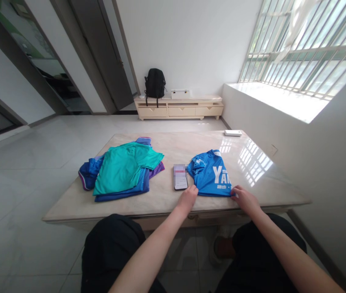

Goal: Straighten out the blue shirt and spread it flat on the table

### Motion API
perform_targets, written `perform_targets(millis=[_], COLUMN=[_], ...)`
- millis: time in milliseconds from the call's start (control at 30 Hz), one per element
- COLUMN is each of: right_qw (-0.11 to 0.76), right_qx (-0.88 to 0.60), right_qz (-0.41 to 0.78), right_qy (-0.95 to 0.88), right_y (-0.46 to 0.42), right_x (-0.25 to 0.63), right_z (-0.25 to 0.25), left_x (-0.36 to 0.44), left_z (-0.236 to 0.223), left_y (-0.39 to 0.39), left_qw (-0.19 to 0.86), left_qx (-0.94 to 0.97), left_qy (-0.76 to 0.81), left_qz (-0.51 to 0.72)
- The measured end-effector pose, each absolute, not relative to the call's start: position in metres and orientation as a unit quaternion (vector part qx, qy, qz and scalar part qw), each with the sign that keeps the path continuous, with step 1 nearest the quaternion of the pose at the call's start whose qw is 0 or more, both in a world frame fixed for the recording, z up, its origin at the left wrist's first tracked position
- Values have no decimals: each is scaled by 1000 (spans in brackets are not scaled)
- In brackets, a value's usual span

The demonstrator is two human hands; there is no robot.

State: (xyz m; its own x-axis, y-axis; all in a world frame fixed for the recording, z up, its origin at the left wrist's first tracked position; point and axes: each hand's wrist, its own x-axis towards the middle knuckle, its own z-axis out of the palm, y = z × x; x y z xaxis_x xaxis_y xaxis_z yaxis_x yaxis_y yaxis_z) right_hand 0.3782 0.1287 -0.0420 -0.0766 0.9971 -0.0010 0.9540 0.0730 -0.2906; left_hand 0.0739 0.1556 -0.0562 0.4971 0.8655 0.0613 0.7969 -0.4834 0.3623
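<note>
A blue T-shirt (208,179) with white lettering lies folded lengthwise on the marble-topped table (167,205). My left hand (189,199) pinches its lower left corner. At the lower right corner, the fingers of my right hand (245,199) are closed on the hem. Just left of the shirt lies a phone (180,181) with its screen lit and partly blurred out. Farther left is a pile of clothes, with a teal T-shirt (121,167) on top and blue and purple garments (89,173) showing beneath it.
A white oblong object (233,133) rests at the table's far right corner. Beyond the table, a low cream cabinet (182,110) stands against the wall, bearing a black backpack (155,83) and a white box (180,94). A barred window (307,53) is on the right.
</note>
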Motion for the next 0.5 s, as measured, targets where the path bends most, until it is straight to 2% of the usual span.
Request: perform_targets(millis=[133, 267, 400, 500], right_qw=[121, 192, 293, 407], right_qx=[-680, -677, -665, -650], right_qz=[95, 94, 109, 119], right_qy=[-717, -705, -678, -631], right_y=[125, 113, 88, 65], right_x=[371, 370, 382, 389], right_z=[-36, -24, 12, 71], left_x=[80, 77, 66, 59], left_z=[-45, -18, 35, 94], left_y=[154, 144, 129, 117], left_qw=[133, 116, 95, 77], left_qx=[846, 835, 836, 835], left_qy=[498, 502, 476, 452], left_qz=[137, 192, 255, 302])
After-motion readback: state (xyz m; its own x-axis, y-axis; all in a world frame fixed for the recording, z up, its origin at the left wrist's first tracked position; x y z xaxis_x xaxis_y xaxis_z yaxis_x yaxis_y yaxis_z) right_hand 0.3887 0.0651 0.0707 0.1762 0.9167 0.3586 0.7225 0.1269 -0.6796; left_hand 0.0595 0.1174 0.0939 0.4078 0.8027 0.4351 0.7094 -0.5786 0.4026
